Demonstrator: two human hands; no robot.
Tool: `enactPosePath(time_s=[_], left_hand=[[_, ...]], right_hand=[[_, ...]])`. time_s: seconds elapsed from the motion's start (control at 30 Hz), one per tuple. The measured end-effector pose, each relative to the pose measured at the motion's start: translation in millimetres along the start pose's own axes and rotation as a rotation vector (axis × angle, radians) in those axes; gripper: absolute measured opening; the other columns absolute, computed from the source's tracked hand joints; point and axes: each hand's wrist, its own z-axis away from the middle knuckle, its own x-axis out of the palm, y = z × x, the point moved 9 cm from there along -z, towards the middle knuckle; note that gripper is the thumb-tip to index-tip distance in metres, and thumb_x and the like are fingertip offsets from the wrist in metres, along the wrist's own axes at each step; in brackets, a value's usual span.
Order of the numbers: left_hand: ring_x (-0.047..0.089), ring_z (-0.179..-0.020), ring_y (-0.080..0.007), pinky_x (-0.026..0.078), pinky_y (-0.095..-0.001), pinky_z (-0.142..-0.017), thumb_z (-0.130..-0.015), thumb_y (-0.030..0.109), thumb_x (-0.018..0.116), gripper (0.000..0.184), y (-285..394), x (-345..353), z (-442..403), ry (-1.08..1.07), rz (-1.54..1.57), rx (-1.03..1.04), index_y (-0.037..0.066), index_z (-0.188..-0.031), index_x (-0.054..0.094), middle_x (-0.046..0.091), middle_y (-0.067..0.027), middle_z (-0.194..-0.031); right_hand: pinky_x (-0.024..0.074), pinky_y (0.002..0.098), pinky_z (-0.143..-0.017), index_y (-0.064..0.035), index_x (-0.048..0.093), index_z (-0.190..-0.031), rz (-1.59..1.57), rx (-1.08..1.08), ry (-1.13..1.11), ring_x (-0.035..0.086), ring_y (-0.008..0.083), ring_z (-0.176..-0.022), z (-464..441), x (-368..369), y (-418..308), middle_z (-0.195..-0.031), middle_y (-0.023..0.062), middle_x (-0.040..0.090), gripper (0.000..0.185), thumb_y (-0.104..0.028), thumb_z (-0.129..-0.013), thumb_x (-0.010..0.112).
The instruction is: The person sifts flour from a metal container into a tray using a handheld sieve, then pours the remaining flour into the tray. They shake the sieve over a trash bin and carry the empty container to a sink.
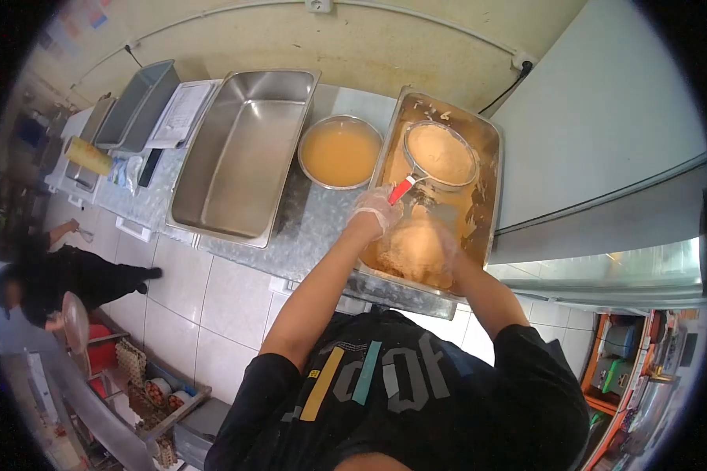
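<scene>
My left hand (377, 210), in a clear glove, is closed round the red handle (401, 191) of a round sieve. The sieve (440, 154) holds a pale orange-brown powder and sits over the upper part of a deep steel tray (492, 196). Powder and clumps coat the tray's inside. Lower in the same tray lies a rounded mound of powder (413, 245). At the mound's right side is my right hand (448, 253), smeared by motion; its fingers cannot be made out.
Left of the tray stands a bowl of orange liquid (341, 152), then a large steel pan (247, 149). Papers (182, 114) and a grey bin (139, 106) are further left. Another person (71, 279) is at the far left. A pale cabinet (597, 149) borders the right side.
</scene>
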Motion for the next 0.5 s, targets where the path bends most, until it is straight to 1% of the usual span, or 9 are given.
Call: enactPosePath(time_s=[0.07,0.13,0.17,0.2,0.23,0.3,0.37,0.43,0.5], left_hand=[[0.058,-0.09,-0.0372,0.045,-0.0441,-0.078,-0.078,0.026,0.054,0.028,8,-1,7,-0.042,-0.022,-0.017,0.007,-0.098,0.057,0.062,-0.0194,-0.093],[0.059,-0.089,-0.0358,0.044,-0.0441,-0.08,-0.079,0.028,0.053,0.034,9,4,15,-0.136,-0.206,-0.051,0.008,-0.107,0.055,0.062,-0.0183,-0.09],[0.059,-0.089,-0.0358,0.044,-0.0441,-0.08,-0.079,0.028,0.053,0.034,5,6,18,-0.134,-0.205,-0.058,0.008,-0.107,0.055,0.062,-0.0183,-0.09],[0.06,-0.089,-0.0333,0.043,-0.043,-0.08,-0.078,0.021,0.053,0.037,8,11,21,-0.112,-0.288,0.02,0.009,-0.113,0.052,0.063,-0.0173,-0.092],[0.061,-0.089,-0.0307,0.041,-0.0419,-0.08,-0.078,0.015,0.052,0.041,11,14,25,-0.091,-0.369,0.098,0.009,-0.119,0.049,0.063,-0.0162,-0.093],[0.061,-0.089,-0.03,0.04,-0.0411,-0.081,-0.078,0.012,0.051,0.046,15,12,36,-0.108,-0.406,0.117,0.009,-0.123,0.044,0.064,-0.0155,-0.093],[0.062,-0.088,-0.0292,0.039,-0.0402,-0.082,-0.078,0.01,0.049,0.051,18,9,44,-0.129,-0.441,0.133,0.009,-0.128,0.04,0.064,-0.0148,-0.093],[0.062,-0.087,-0.0302,0.043,-0.0411,-0.077,-0.079,0.009,0.048,0.053,17,14,51,-0.202,-0.475,0.172,0.011,-0.131,0.035,0.064,-0.0149,-0.092],[0.063,-0.082,-0.0315,0.045,-0.0432,-0.072,-0.081,0.009,0.047,0.048,21,16,55,-0.218,-0.411,0.204,0.011,-0.128,0.039,0.064,-0.0149,-0.088]], right_hand=[[0.0488,0.0377,-0.082,-0.0003,0.054,-0.112,-0.22,-0.092,0.099,0.059,0.0243,-0.095,-5,-72,-18,-0.108,0.0142,0.059,0.038,-0.029,-0.09,0.042],[0.0527,0.0338,-0.073,0.0038,0.053,-0.111,-0.201,-0.3,0.138,0.062,0.0222,-0.082,17,-35,-76,-0.099,0.0133,0.062,0.038,-0.026,-0.091,0.041],[0.0527,0.0317,-0.071,0.0045,0.053,-0.11,-0.088,-0.394,0.078,0.062,0.0215,-0.081,18,-33,-98,-0.098,0.0138,0.062,0.037,-0.024,-0.091,0.041],[0.0527,0.0295,-0.069,0.0052,0.053,-0.11,0.026,-0.487,0.016,0.062,0.0209,-0.079,22,-37,-124,-0.097,0.0143,0.062,0.036,-0.023,-0.091,0.04],[0.0527,0.0295,-0.069,0.0052,0.053,-0.11,0.026,-0.481,0.013,0.062,0.0209,-0.079,12,-52,-143,-0.097,0.0143,0.062,0.036,-0.023,-0.091,0.04],[0.0511,0.04,-0.074,0.0019,0.052,-0.113,0.351,-0.479,-0.259,0.06,0.027,-0.089,-4,-31,-167,-0.104,0.015,0.06,0.034,-0.021,-0.091,0.04],[0.0499,0.0392,-0.076,0.0006,0.052,-0.113,0.327,-0.371,0.342,0.059,0.0261,-0.091,-5,-45,-176,-0.106,0.0143,0.059,0.033,-0.021,-0.091,0.04],[0.0486,0.0385,-0.077,-0.0007,0.053,-0.113,0.566,-0.296,0.546,0.058,0.0251,-0.093,8,-41,-182,-0.107,0.0136,0.059,0.032,-0.02,-0.091,0.04],[0.0473,0.0377,-0.079,-0.002,0.053,-0.113,0.891,-0.232,0.588,0.057,0.0241,-0.095,19,-52,-175,-0.109,0.0129,0.058,0.031,-0.02,-0.091,0.041]])
